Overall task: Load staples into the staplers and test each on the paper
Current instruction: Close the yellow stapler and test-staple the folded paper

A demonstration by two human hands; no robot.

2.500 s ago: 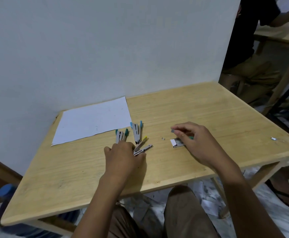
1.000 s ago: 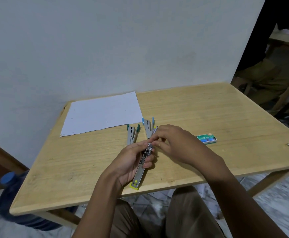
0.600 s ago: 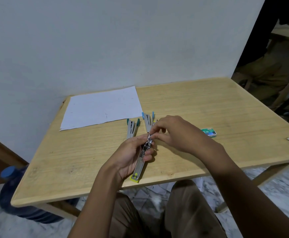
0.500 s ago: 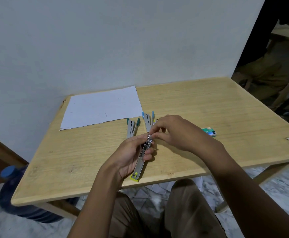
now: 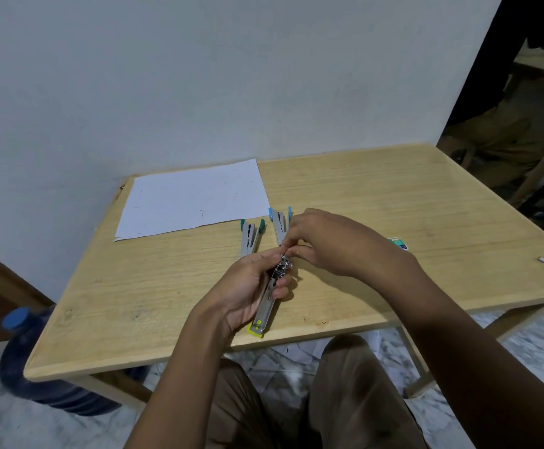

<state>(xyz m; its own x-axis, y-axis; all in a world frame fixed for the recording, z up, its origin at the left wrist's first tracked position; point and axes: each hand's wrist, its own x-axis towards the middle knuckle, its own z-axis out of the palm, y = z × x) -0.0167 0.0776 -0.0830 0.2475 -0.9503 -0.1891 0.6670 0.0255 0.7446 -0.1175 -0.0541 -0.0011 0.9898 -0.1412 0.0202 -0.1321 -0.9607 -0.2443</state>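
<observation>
L hand [image 5: 248, 286] grips the yellow stapler [image 5: 266, 307], opened flat, a bit off the paper's [image 5: 193, 197] near-right corner, toward the person. R hand [image 5: 325, 244] pinches its far metal end. Likely step: seating staples, so keep the channel level, feed the strip legs-down, close w/o forcing. Staples in channel: can't tell. Staple box [image 5: 398, 243] lies well right of the paper, half hidden by the wrist, contents not visible.

Paper [image 5: 193, 197] lies back-left on table [image 5: 377, 196]. Left stapler [image 5: 250, 237] & right stapler [image 5: 279, 223] sit just R of its front corner; staple box [image 5: 399, 243] further R.
</observation>
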